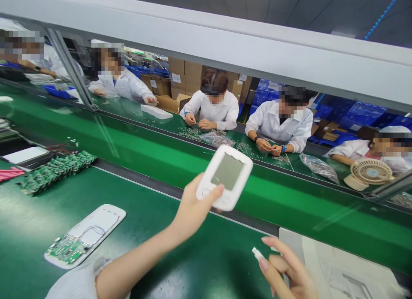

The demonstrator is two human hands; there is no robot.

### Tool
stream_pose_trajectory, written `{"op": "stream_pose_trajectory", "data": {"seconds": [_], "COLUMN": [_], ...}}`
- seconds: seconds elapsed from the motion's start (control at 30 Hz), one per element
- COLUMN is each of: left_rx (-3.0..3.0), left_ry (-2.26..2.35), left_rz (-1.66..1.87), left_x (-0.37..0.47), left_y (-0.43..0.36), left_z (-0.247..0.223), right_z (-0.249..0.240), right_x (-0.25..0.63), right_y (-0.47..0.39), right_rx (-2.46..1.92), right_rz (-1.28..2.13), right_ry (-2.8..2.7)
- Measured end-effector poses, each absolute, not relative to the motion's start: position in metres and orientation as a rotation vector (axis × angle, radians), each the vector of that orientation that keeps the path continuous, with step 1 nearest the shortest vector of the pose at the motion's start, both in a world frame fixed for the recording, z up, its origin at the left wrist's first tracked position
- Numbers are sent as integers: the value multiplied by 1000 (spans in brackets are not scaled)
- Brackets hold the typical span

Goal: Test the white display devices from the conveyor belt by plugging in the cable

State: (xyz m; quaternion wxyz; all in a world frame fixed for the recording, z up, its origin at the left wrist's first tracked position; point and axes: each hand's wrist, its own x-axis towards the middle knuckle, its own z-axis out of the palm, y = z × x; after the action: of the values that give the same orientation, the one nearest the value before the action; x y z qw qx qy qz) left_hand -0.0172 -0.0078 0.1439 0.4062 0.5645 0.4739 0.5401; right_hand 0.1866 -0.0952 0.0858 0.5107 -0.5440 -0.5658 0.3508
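Observation:
My left hand (pixel 196 204) grips a white handheld device (pixel 227 176) by its lower left corner, above the conveyor's near edge. The device has a grey screen, and my thumb lies near its buttons. At the lower right, my right hand (pixel 286 269) holds a small white piece (pixel 256 253) between thumb and a finger, with the index finger raised. The two hands are apart. On the green table to the left lies an open white casing (pixel 99 221) with a green circuit board (pixel 67 249) and thin wires in it.
A row of circuit boards (pixel 58 172) stands at the left. A green conveyor (pixel 154 151) crosses ahead under a white beam (pixel 206 41). Behind it, several people in white sit at a bench with small parts and a fan (pixel 371 172). A pale fixture (pixel 341 264) is at right.

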Motion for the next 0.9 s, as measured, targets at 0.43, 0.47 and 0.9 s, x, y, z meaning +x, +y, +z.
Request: {"op": "stream_pose_trajectory", "data": {"seconds": [0.43, 0.47, 0.9], "left_rx": [2645, 2679, 2807], "left_ry": [1896, 1836, 1698], "left_rz": [335, 312, 707], "left_x": [19, 26, 17], "left_y": [110, 111, 53], "left_z": [26, 23, 39], "right_z": [-2, -2, -4], "right_x": [183, 184, 187], "right_y": [-32, -33, -35], "right_rx": [-812, -805, -799], "right_rz": [1931, 1928, 1912], "right_ry": [-916, -904, -906]}}
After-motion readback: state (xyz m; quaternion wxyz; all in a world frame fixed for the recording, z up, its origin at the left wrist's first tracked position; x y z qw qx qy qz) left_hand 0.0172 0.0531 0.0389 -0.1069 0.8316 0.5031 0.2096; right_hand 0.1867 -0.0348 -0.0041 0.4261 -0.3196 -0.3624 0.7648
